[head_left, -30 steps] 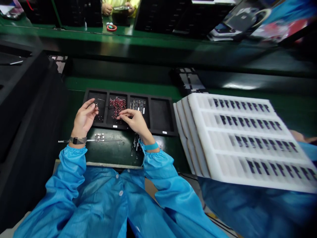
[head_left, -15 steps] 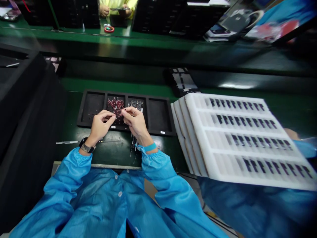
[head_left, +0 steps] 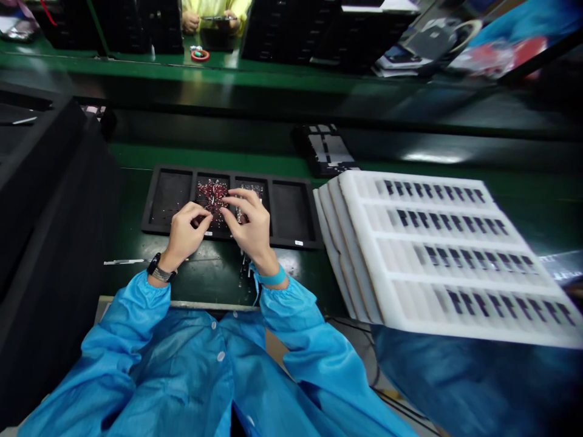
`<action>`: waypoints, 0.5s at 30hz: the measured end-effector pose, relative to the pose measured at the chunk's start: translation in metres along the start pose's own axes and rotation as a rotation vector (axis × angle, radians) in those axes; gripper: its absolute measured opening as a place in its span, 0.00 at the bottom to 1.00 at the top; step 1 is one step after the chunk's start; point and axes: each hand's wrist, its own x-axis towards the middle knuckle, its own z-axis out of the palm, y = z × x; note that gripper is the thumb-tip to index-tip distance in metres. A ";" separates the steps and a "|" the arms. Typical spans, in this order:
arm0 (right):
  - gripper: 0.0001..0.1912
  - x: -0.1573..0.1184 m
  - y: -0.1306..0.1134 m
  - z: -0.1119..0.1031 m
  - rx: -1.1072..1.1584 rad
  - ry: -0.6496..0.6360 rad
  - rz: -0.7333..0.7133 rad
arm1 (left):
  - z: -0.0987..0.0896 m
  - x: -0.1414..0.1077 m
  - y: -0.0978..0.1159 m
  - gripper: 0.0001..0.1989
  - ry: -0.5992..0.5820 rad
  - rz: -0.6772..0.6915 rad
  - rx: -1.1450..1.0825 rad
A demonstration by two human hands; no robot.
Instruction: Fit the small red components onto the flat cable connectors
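A black tray with several compartments (head_left: 168, 195) lies on the green bench mat (head_left: 214, 279). One compartment holds a heap of tiny red parts (head_left: 212, 196), and the one beside it holds small dark parts (head_left: 251, 190). My left hand (head_left: 184, 233) is at the heap's lower edge, and my right hand (head_left: 250, 221) reaches over the divider between those compartments. The fingertips of both hands nearly meet there. Anything pinched between them is too small to make out. A cluster of small metal-legged parts (head_left: 245, 270) lies on the mat, partly hidden below my right hand.
A stack of white foam trays (head_left: 364, 243) with rows of black parts stands to my right. Black foam blocks (head_left: 50, 206) rise on my left. A black frame (head_left: 324, 150) lies beyond the tray. Across the bench, a person in a yellow sleeve (head_left: 214, 9) handles a dark item.
My left hand has moved right from the tray's left side to the red heap, and my right hand has shifted slightly toward the dark parts. The view has drifted slightly.
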 end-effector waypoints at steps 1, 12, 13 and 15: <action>0.12 -0.002 0.000 -0.001 -0.047 -0.057 -0.045 | 0.000 -0.001 0.000 0.04 -0.002 0.018 0.027; 0.16 -0.007 0.009 0.005 -0.290 -0.308 -0.107 | -0.002 -0.001 0.003 0.05 -0.012 0.064 0.058; 0.16 -0.007 0.010 0.005 -0.281 -0.304 -0.103 | -0.003 0.000 0.003 0.04 -0.001 0.042 0.029; 0.15 -0.008 0.011 0.005 -0.265 -0.291 -0.099 | -0.006 0.002 0.003 0.03 0.035 -0.032 -0.055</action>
